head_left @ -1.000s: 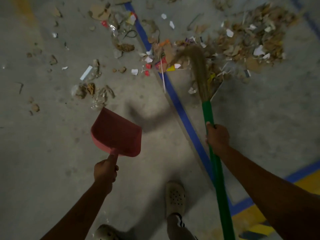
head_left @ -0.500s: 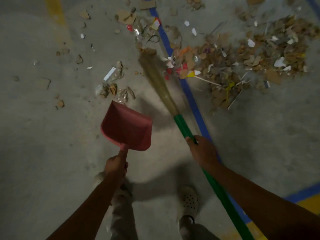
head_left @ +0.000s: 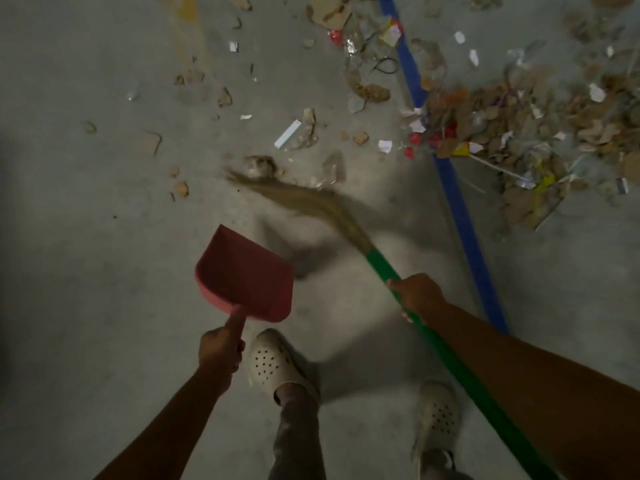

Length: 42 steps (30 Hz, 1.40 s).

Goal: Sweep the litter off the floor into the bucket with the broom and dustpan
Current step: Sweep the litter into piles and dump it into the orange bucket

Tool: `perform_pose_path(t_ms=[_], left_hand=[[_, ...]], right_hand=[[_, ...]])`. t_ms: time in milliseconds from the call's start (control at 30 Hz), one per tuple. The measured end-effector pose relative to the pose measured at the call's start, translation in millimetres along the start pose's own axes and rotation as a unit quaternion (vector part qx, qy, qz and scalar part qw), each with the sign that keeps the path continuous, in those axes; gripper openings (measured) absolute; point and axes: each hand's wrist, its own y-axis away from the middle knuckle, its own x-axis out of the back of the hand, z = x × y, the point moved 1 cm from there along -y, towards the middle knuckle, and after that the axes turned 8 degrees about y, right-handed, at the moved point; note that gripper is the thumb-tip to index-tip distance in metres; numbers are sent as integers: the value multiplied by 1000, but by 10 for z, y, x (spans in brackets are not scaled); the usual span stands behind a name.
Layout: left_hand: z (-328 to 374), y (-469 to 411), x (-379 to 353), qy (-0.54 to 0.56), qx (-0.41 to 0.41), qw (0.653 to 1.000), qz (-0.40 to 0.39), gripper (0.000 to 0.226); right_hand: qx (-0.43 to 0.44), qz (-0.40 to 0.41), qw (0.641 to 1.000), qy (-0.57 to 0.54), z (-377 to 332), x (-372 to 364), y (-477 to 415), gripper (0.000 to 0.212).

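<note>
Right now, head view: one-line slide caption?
Right hand sweeps green-handled broom through scattered litter; left hand holds red dustpan by its handle over concrete floor.

Nothing here can be read. The yellow-and-red wrapper point(head_left: 392, 31) and the white paper scraps point(head_left: 385, 146) are too blurred for any print.
</note>
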Motion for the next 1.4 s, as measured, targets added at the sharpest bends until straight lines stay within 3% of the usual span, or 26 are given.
perform_pose_path(t_ms=[167,300,433,633,800,1000,1200,1400], left_hand=[[246,-229,229,15,-4,1000,-22,59],[432,-316,310,29,6,999,-29,60],[602,-359,386,53,12,998,-45,61],[796,-453,645,71,12,997,-33,55],[807,-554,926,59,10,998,-7,58],[794,-596,1026,51,13,998,21,61],[1001,-607,688,46,24,998,30,56],[1413,-599,83,39,20,999,8,56]], right_hand=[[-52,101,983,-142,-305,109,131,47],[-21,164,965,-206,-629,81,452,42],[20,173,960,-219,-985,-75,753,39],[93,138,977,-133,-1528,-564,905,38],[149,28,988,35,-1823,-939,893,37],[109,-46,987,113,-1828,-984,540,42],[35,36,999,-12,-1753,-345,54,50],[14,159,980,-118,-1707,431,-305,50]])
